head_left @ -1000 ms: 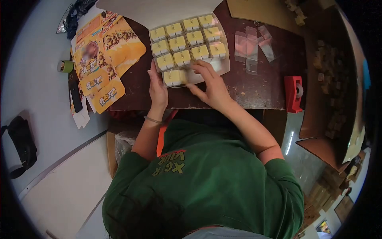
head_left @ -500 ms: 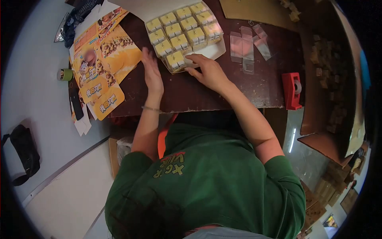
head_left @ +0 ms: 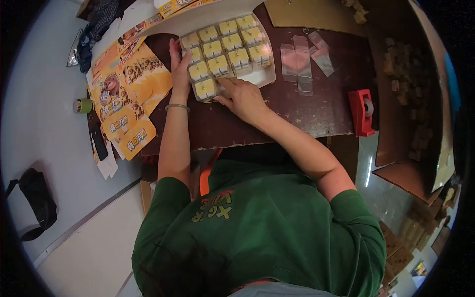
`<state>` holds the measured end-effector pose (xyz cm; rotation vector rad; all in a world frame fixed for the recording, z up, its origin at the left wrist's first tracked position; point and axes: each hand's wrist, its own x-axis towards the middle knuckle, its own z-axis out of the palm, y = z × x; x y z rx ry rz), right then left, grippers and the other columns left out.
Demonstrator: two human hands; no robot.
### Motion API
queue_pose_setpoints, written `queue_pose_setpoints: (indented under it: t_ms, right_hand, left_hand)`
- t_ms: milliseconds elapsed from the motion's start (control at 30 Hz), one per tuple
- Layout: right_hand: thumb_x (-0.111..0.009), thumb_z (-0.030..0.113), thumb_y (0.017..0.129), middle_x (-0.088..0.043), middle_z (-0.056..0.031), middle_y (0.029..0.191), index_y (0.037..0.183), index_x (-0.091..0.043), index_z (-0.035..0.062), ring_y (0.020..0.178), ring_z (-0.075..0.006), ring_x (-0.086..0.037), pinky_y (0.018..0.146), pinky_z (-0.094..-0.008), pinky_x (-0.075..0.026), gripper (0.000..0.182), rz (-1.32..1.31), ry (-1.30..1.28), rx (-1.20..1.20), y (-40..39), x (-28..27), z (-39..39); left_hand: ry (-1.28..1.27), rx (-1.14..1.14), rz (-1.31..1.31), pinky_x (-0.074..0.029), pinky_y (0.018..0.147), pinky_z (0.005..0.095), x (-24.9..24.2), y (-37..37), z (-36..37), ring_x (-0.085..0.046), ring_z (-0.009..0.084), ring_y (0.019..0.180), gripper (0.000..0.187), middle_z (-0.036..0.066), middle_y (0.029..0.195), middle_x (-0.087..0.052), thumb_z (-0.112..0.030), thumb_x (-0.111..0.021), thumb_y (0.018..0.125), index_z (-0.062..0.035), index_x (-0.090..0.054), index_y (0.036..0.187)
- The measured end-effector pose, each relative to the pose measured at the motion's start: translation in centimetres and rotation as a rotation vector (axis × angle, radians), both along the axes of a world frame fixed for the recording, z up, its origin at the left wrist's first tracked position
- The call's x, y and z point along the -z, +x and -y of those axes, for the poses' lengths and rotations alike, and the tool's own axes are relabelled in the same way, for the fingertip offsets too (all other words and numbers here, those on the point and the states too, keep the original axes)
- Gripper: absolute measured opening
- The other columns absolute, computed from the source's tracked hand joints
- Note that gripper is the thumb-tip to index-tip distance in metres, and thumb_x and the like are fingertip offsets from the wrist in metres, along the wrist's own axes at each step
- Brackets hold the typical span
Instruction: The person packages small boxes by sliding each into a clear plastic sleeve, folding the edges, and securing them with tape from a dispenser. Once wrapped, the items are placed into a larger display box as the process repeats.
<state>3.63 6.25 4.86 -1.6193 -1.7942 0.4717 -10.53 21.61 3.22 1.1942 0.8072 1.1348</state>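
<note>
A white open carton (head_left: 264, 76) holds rows of small clear boxes with pale yellow tops (head_left: 217, 65). My left hand (head_left: 180, 69) grips the carton's left side, its thumb over the edge and its fingers along the outer wall. At the front row, my right hand (head_left: 243, 99) has its fingers closed at the right end of the nearest small clear box (head_left: 205, 89). Its thumb is low by the carton's front edge; the fingertips are partly hidden. A bare strip of carton floor shows to the right of that box.
Orange printed cards (head_left: 133, 101) lie in a pile at the left. Flat clear plastic sleeves (head_left: 298, 64) are on the dark red table (head_left: 326, 116). A red tape dispenser (head_left: 362, 113) stands at the right edge, beside a large cardboard box (head_left: 396, 133) with many small pieces inside.
My left hand has moved from beside the carton onto its left wall. The carton's front corner has shifted left and toward me, and my right hand has followed it slightly.
</note>
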Motion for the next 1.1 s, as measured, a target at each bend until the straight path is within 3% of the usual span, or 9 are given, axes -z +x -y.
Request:
queue_pose_setpoints:
  t_ms: [233,300,400,500,667,767,800,1000,1100]
  right_hand:
    - [-0.075,0.030,0.082,-0.070,-0.0153,0.092,0.102,-0.069,0.0063,0.085,-0.0323,-0.068,0.075,-0.0393,-0.053,0.032,-0.243,-0.061,0.032,4.8,-4.5,0.1]
    - [-0.070,0.021,0.087,-0.071,-0.0152,0.094,0.103,-0.071,0.0025,0.083,-0.0258,-0.070,0.074,-0.0340,-0.053,0.024,-0.415,0.042,0.199,10.6,-5.0,-0.4]
    - [-0.069,0.032,0.086,-0.070,-0.0185,0.096,0.105,-0.069,0.0039,0.086,-0.0284,-0.068,0.075,-0.0400,-0.054,0.033,-0.012,0.048,0.693,23.0,-1.1,-1.0]
    - [-0.081,0.052,0.066,-0.062,-0.0142,0.116,0.121,-0.059,0.0056,0.112,-0.0361,-0.057,0.091,-0.0488,-0.047,0.075,0.486,-0.325,0.859,26.7,1.8,1.2]
    - [-0.087,0.050,0.057,-0.065,-0.0157,0.111,0.118,-0.059,0.0058,0.108,-0.0337,-0.061,0.092,-0.0463,-0.047,0.080,0.425,-0.633,0.874,27.3,1.0,-0.1]
    - [-0.086,0.040,0.066,-0.069,-0.0163,0.096,0.112,-0.061,0.0048,0.093,-0.0309,-0.066,0.080,-0.0434,-0.052,0.062,0.057,-0.490,0.663,29.7,2.3,0.4]
    - [-0.078,0.022,0.079,-0.069,-0.0128,0.083,0.105,-0.060,0.0020,0.078,-0.0221,-0.067,0.068,-0.0359,-0.054,0.037,-0.122,-0.373,0.631,28.4,0.9,1.8]
    - [-0.063,0.004,0.090,-0.065,-0.0016,0.081,0.103,-0.056,0.0010,0.070,-0.0076,-0.059,0.058,-0.0245,-0.047,0.015,-1.234,0.102,0.554,16.8,-3.2,8.9]
    - [-0.063,0.007,0.090,-0.065,-0.0085,0.081,0.106,-0.056,0.0022,0.072,-0.0163,-0.060,0.070,-0.0298,-0.049,0.018,-0.794,0.241,0.641,13.7,-1.4,10.7]
  left_hand:
    - [-0.037,-0.105,0.025,-0.030,0.114,0.0397,1.9,-1.3,0.6,-0.036,0.0253,0.139,0.065,0.015,0.154,-0.032,-0.034,-0.042,0.104,-0.0017,-0.015,0.154]
    - [-0.093,-0.335,0.083,-0.036,0.109,0.0408,2.0,-2.8,3.7,-0.049,0.0252,0.127,0.051,0.016,0.139,-0.047,-0.032,-0.042,0.105,-0.0007,-0.036,0.144]
    - [0.166,-0.396,-0.253,-0.046,0.085,0.0320,2.7,-5.3,10.4,-0.056,0.0186,0.095,0.026,0.013,0.116,-0.053,-0.019,-0.049,0.102,0.0004,-0.055,0.118]
    - [0.318,-0.260,-0.371,-0.047,0.069,0.0287,0.3,-2.2,16.9,-0.055,0.0156,0.082,0.018,0.009,0.104,-0.056,-0.011,-0.053,0.099,0.0023,-0.058,0.109]
    - [0.387,0.062,-0.325,-0.051,0.080,0.0302,-0.6,0.5,20.3,-0.061,0.0207,0.090,0.018,0.013,0.107,-0.061,-0.001,-0.057,0.093,0.0014,-0.061,0.110]
    - [0.182,0.311,-0.361,-0.050,0.083,0.0302,-2.0,4.2,20.4,-0.061,0.0193,0.091,0.026,0.012,0.109,-0.062,-0.002,-0.058,0.092,0.0005,-0.059,0.118]
    - [0.155,0.368,-0.386,-0.050,0.083,0.0298,-2.8,5.8,19.8,-0.061,0.0186,0.091,0.027,0.011,0.110,-0.062,-0.003,-0.059,0.092,0.0004,-0.059,0.119]
    - [-0.443,0.836,0.124,-0.021,0.118,0.0412,-0.9,13.7,16.7,-0.026,0.0241,0.146,0.069,0.012,0.157,-0.028,-0.021,-0.047,0.100,-0.0060,-0.012,0.157]
    - [-0.523,0.928,0.202,-0.019,0.119,0.0422,-3.6,16.2,17.7,-0.022,0.0243,0.147,0.069,0.011,0.159,-0.025,-0.012,-0.045,0.097,-0.0072,-0.011,0.157]
